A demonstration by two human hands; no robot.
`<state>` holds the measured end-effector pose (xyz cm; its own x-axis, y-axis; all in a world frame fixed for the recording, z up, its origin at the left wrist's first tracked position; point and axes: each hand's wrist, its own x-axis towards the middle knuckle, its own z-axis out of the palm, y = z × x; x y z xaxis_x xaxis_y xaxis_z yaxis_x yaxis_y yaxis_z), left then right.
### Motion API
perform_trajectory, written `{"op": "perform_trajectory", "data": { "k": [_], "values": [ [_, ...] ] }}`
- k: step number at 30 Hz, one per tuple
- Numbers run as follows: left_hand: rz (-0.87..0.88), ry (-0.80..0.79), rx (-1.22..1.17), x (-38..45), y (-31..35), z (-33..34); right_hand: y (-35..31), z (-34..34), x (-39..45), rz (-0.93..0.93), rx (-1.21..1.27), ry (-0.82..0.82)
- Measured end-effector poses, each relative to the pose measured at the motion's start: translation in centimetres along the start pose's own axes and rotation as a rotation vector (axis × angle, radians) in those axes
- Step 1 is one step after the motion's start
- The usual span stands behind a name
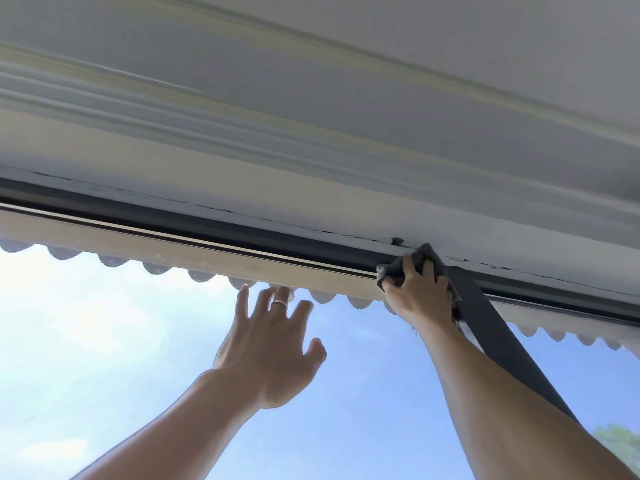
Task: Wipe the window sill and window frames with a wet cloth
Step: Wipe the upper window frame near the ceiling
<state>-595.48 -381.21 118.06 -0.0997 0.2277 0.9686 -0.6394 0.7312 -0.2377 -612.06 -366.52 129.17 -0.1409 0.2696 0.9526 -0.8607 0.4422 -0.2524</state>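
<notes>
The right hand [420, 292] gripped the cloth [401, 266], fingers curled round it, pressed to the top frame [207, 233] by the mullion [491, 323]. The frame ran long leftward from it. The left hand [273, 348] hovered below, fingers spread, holding nothing.

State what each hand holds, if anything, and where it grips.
The right hand grips a bunched dark cloth, fingers curled over its middle, pressing it to the top window frame. The left hand holds nothing, fingers spread.
</notes>
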Motion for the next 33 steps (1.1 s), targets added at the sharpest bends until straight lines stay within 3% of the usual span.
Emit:
{"op": "perform_trajectory", "data": {
  "k": [3,7,11,16,20,24,29,33],
  "values": [
    [0.002,0.003,-0.009,0.0,0.1,-0.1,-1.8,0.4,0.5,0.093,-0.023,0.038],
    [-0.011,-0.017,-0.024,-0.3,0.2,-0.3,-2.8,0.9,-0.4,-0.09,-0.054,0.005],
    [-0.002,-0.022,-0.023,-0.3,0.3,-0.4,-1.2,0.7,0.7,0.153,-0.015,0.096],
    [0.0,-0.026,-0.048,-0.1,0.2,-0.2,-2.1,0.7,0.1,-0.154,-0.062,0.007],
    [0.012,-0.035,-0.051,0.0,-0.2,-0.1,-2.2,0.5,-0.2,0.041,-0.085,0.062],
    [0.02,-0.035,-0.04,-0.1,-0.2,-0.2,-4.4,1.5,-1.5,-0.235,-0.048,-0.004],
    [0.132,0.027,0.068,-1.4,-3.1,-1.2,-4.6,1.5,-1.5,0.01,0.242,0.182],
    [0.026,0.024,0.026,-1.8,-6.1,-2.1,-6.5,2.3,-2.0,-0.245,0.073,0.072]
  ]
}}
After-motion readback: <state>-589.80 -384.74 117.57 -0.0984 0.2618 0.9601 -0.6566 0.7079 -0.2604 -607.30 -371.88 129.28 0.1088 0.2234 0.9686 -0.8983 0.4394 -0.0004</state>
